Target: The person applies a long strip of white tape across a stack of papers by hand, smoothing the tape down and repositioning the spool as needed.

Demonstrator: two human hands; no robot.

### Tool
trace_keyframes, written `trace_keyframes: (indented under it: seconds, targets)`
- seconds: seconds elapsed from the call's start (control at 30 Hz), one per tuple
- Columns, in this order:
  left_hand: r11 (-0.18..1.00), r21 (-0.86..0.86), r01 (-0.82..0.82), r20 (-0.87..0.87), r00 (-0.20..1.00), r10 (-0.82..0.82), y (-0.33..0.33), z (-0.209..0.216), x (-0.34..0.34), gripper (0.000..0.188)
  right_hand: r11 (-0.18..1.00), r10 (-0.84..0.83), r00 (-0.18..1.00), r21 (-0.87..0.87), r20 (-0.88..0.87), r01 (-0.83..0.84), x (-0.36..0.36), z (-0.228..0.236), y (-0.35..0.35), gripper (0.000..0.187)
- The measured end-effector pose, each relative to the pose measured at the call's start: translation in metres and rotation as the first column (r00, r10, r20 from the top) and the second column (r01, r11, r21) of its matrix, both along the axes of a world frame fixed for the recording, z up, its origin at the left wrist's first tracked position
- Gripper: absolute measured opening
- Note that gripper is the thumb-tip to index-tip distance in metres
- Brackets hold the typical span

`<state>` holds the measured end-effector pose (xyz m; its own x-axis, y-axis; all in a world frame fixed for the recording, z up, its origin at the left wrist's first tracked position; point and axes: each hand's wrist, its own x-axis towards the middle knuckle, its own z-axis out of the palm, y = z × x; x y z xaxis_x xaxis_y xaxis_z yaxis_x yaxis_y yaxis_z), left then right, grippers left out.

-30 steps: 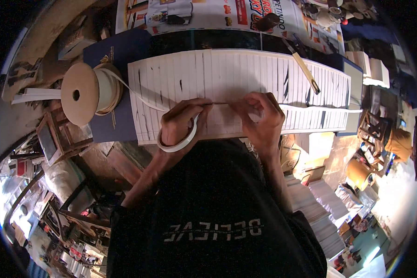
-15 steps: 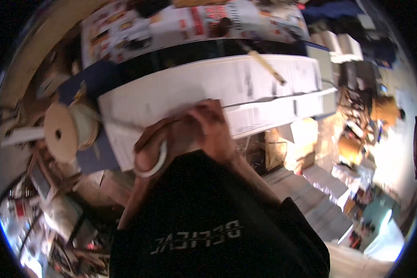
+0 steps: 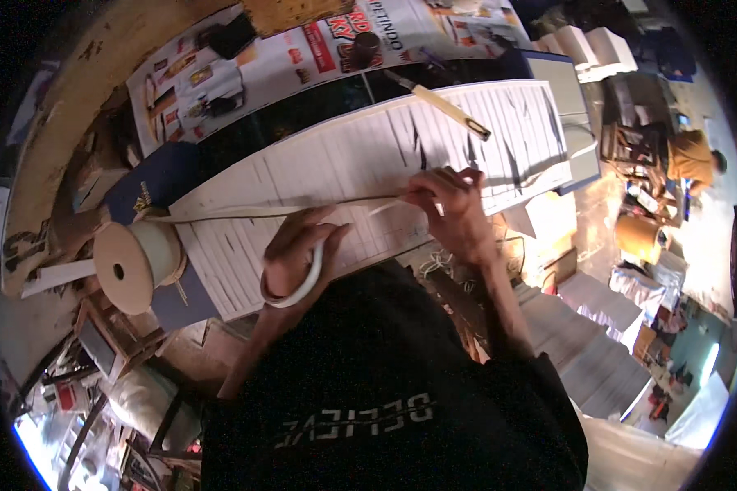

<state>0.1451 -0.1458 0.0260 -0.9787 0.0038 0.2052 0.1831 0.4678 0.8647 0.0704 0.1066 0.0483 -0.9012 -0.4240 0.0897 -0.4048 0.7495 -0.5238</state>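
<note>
A narrow pale strip (image 3: 246,213) runs from a cardboard spool (image 3: 123,268) on the left across a long white paper-like surface (image 3: 344,168) with many dark crosswise lines. My right hand (image 3: 454,209) pinches the strip right of the middle, fingers curled. My left hand (image 3: 296,254) is beside the strip, thumb and fingers apart, fingertips close to it; whether they touch it I cannot tell. A white ring-like band (image 3: 309,282) circles that hand near the wrist. A cutter (image 3: 450,110) with a pale handle lies on the far side of the white surface.
Beyond lies a printed sheet (image 3: 278,61) with a dark round object (image 3: 365,51) on it. Dark blue boards (image 3: 168,172) stick out at the left. Grey stacks (image 3: 581,335) stand at right, white blocks (image 3: 606,53) at far right. A person (image 3: 689,157) is in the background.
My hands were close together; now they are apart, the right hand further right and the left slightly right. The strip now stretches visibly between spool and right hand. The view has shifted slightly.
</note>
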Motion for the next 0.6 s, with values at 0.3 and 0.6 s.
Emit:
trace_keyframes:
  seconds: [0.3,0.6]
  targets:
    - [0.952,-0.3,0.05,-0.106,0.991,-0.086,0.021,0.011,-0.036,0.014,0.998,-0.055,0.998,-0.03,-0.006,0.055,-0.013,0.001,0.021,0.008]
    - [0.987,-0.158,-0.035,0.099,0.994,0.051,0.034,0.009,-0.029,0.016,0.997,-0.081,0.997,-0.004,0.02,0.081,-0.012,0.007,0.022,0.006]
